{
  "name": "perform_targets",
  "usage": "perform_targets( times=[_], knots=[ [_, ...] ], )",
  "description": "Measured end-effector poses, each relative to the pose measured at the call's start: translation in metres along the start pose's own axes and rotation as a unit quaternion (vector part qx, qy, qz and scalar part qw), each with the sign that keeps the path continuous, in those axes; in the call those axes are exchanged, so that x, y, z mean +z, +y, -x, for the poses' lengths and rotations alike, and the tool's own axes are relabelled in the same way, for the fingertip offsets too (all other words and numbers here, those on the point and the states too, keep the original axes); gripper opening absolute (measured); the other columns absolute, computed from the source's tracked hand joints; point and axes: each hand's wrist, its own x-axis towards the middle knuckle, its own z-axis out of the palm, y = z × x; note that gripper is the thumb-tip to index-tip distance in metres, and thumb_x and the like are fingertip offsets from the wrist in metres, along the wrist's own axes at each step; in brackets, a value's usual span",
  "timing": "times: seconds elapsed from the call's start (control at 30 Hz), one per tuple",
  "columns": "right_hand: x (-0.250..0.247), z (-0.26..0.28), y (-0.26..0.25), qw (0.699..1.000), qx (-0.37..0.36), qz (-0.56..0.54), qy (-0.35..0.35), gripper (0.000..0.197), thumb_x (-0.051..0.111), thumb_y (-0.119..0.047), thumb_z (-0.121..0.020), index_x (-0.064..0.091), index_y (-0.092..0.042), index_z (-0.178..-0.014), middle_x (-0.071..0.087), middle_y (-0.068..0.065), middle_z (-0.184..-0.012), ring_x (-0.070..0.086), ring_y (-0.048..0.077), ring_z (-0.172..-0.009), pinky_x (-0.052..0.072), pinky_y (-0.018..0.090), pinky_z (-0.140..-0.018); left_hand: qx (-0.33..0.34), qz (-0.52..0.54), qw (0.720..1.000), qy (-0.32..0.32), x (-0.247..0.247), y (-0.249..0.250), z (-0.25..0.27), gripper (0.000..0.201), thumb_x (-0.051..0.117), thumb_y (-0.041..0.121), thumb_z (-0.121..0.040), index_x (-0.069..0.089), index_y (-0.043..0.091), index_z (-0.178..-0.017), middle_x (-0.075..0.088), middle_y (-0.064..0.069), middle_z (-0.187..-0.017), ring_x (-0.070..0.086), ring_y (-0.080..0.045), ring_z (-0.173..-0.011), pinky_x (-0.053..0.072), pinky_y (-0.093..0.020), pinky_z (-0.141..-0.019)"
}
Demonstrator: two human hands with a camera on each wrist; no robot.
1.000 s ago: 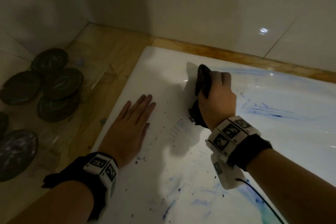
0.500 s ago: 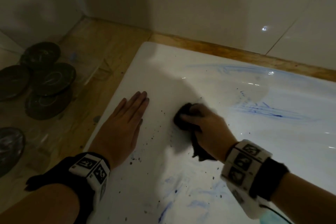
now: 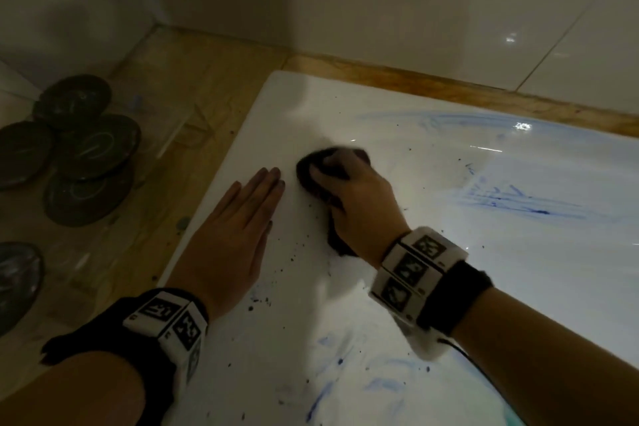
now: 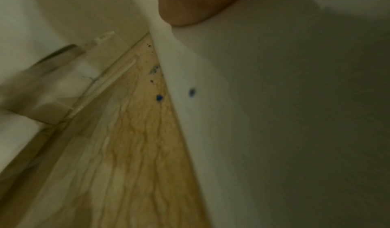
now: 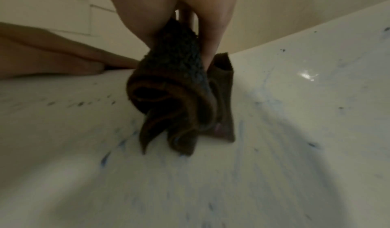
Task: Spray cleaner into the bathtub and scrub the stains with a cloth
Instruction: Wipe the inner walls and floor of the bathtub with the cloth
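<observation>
A person leans over a white bathtub in dim light, seen from a head camera looking down at both arms. The right hand presses a dark, bunched cloth against the tub surface near its upper left corner, fingers curled over and around the fabric. From the right wrist camera, the cloth hangs in rolled folds below the palm and touches the tub, with the thumb and fingers clamped on its upper part.

The left hand lies flat on the tub rim just left of the cloth, fingers straight and close together, pointing away from the person. Its fingertips sit just beside the cloth.

Blue smears streak the tub to the right of the right hand, and more blue marks lie near the bottom of the view. Small dark specks dot the white surface between the 2 wrists.

Each wrist carries a white band with black square patterns. A wooden ledge borders the tub, and several dark round lids sit on it at far left. Pale wall tiles rise behind.
</observation>
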Motion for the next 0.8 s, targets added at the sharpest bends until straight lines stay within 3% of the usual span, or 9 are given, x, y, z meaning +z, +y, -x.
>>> perform_targets(
  times=[0.07, 0.13, 0.2, 0.27, 0.3, 0.4, 0.47, 0.67, 0.8],
  knots=[
    [-0.008, 0.015, 0.011, 0.992, -0.047, 0.015, -0.117, 0.036, 0.051, -0.020, -0.094, 0.051, -0.014, -0.129, 0.051, 0.008, -0.129, 0.050, 0.027, -0.115, 0.029, 0.014, -0.094, 0.001, 0.004, 1.000, 0.001, 0.000, 0.000, 0.000, 0.049, 0.027, 0.016, -0.096, 0.030, 0.000, -0.143, 0.028, -0.011, -0.151, 0.024, -0.020, -0.140, 0.018, -0.035, -0.115],
    [-0.029, 0.020, 0.015, 0.991, -0.045, -0.002, -0.128, 0.027, 0.055, -0.027, -0.092, 0.061, -0.020, -0.117, 0.062, 0.002, -0.110, 0.060, 0.022, -0.097, 0.037, 0.015, -0.086, 0.001, 0.005, 1.000, 0.000, -0.001, 0.001, 0.000, 0.049, 0.026, 0.016, -0.096, 0.030, 0.000, -0.143, 0.028, -0.012, -0.151, 0.025, -0.020, -0.139, 0.019, -0.035, -0.114],
    [-0.053, 0.007, 0.020, 0.994, 0.063, -0.092, -0.012, 0.023, 0.058, -0.035, -0.089, 0.066, -0.018, -0.104, 0.065, 0.003, -0.091, 0.063, 0.024, -0.076, 0.047, 0.024, -0.072, 0.000, 0.003, 1.000, -0.002, -0.002, 0.001, 0.000, 0.050, 0.025, 0.018, -0.097, 0.030, 0.001, -0.143, 0.027, -0.011, -0.151, 0.024, -0.019, -0.139, 0.016, -0.033, -0.115],
    [-0.066, -0.022, 0.030, 0.986, 0.099, -0.019, 0.132, 0.031, 0.051, -0.035, -0.094, 0.068, -0.013, -0.109, 0.061, 0.013, -0.105, 0.059, 0.029, -0.089, 0.037, 0.021, -0.074, -0.005, 0.001, 1.000, -0.007, -0.002, 0.001, 0.000, 0.050, 0.024, 0.019, -0.097, 0.029, 0.002, -0.144, 0.027, -0.010, -0.151, 0.023, -0.018, -0.140, 0.015, -0.032, -0.115],
    [-0.067, -0.036, 0.033, 0.983, 0.109, 0.015, 0.149, 0.034, 0.047, -0.035, -0.096, 0.068, -0.013, -0.110, 0.058, 0.014, -0.111, 0.057, 0.029, -0.094, 0.034, 0.019, -0.077, -0.007, -0.001, 1.000, -0.010, -0.001, 0.001, 0.000, 0.050, 0.023, 0.020, -0.097, 0.029, 0.002, -0.144, 0.026, -0.010, -0.152, 0.023, -0.017, -0.140, 0.015, -0.031, -0.116],
    [-0.054, -0.070, 0.026, 0.988, 0.146, 0.032, 0.022, 0.028, 0.048, -0.025, -0.096, 0.063, -0.015, -0.116, 0.052, 0.013, -0.119, 0.054, 0.032, -0.104, 0.043, 0.032, -0.090, -0.009, -0.005, 1.000, -0.023, -0.001, 0.000, 0.000, 0.051, 0.022, 0.021, -0.098, 0.027, 0.004, -0.145, 0.024, -0.008, -0.153, 0.021, -0.016, -0.141, 0.015, -0.031, -0.116],
    [-0.040, -0.077, 0.012, 0.987, 0.141, 0.075, -0.036, 0.034, 0.050, -0.015, -0.091, 0.057, -0.019, -0.124, 0.045, 0.013, -0.128, 0.043, 0.035, -0.116, 0.037, 0.037, -0.101, -0.012, -0.005, 1.000, -0.026, -0.002, 0.000, 0.000, 0.051, 0.022, 0.021, -0.098, 0.026, 0.004, -0.145, 0.024, -0.008, -0.153, 0.020, -0.016, -0.141, 0.014, -0.031, -0.116],
    [-0.035, -0.042, -0.001, 0.980, -0.047, 0.081, -0.174, 0.038, 0.047, -0.017, -0.090, 0.056, -0.020, -0.127, 0.043, 0.003, -0.139, 0.039, 0.023, -0.127, 0.031, 0.030, -0.107, -0.012, -0.002, 1.000, -0.024, -0.004, 0.002, -0.001, 0.050, 0.022, 0.021, -0.097, 0.027, 0.003, -0.144, 0.026, -0.009, -0.152, 0.022, -0.017, -0.140, 0.014, -0.030, -0.116],
    [-0.066, -0.045, 0.009, 0.997, 0.011, -0.029, -0.076, 0.031, 0.050, -0.028, -0.092, 0.063, -0.021, -0.120, 0.058, 0.004, -0.120, 0.053, 0.022, -0.108, 0.039, 0.025, -0.089, -0.014, -0.002, 1.000, -0.022, -0.005, 0.002, 0.000, 0.051, 0.024, 0.020, -0.097, 0.028, 0.003, -0.144, 0.026, -0.010, -0.152, 0.022, -0.017, -0.139, 0.014, -0.030, -0.115]
  ],
)
